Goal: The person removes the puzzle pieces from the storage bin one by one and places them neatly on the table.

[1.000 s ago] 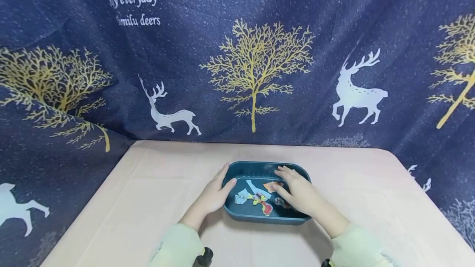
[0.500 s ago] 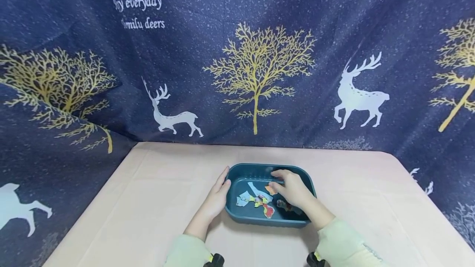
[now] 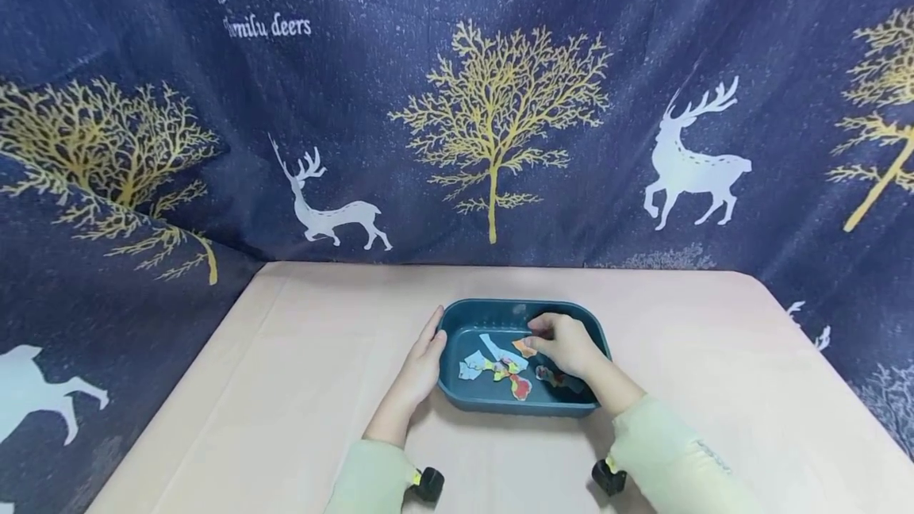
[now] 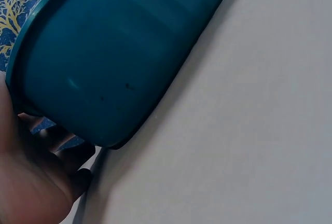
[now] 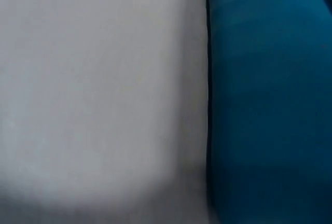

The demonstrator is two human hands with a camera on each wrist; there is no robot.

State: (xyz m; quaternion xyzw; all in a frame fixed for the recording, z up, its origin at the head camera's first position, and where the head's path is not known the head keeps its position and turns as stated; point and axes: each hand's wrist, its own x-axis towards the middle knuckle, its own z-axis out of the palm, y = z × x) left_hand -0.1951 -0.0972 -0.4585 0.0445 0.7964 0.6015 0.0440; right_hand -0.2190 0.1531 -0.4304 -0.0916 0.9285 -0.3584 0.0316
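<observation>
A dark teal plastic bin (image 3: pixel 514 405) stands on the table with several torn or cut-out paper pieces inside. My left hand (image 3: pixel 421 363) grips its left end, thumb at the rim and fingers along the outer wall; in the left wrist view, the bin's wall (image 4: pixel 119 68) hides part of the fingers. Inside the bin, my right hand (image 3: pixel 567 346) is bent over a small orange paper piece (image 3: pixel 524 348), its thumb overlapping that piece. I cannot tell whether the fingertips pinch it. Pale blue paper (image 3: pixel 471 366) and a red-tipped piece (image 3: pixel 520 387) lie left of the right hand.
A dark-printed paper piece (image 3: pixel 548 375) lies near the right hand's wrist, in shadow. The table (image 3: pixel 321 355) has a pale pink cover. Behind it hangs a navy cloth (image 3: pixel 428 181) printed with deer and trees.
My right hand's fingers have drawn closer together by the orange piece. The left hand keeps to the bin's left end. The paper pieces lie much as before within the bin.
</observation>
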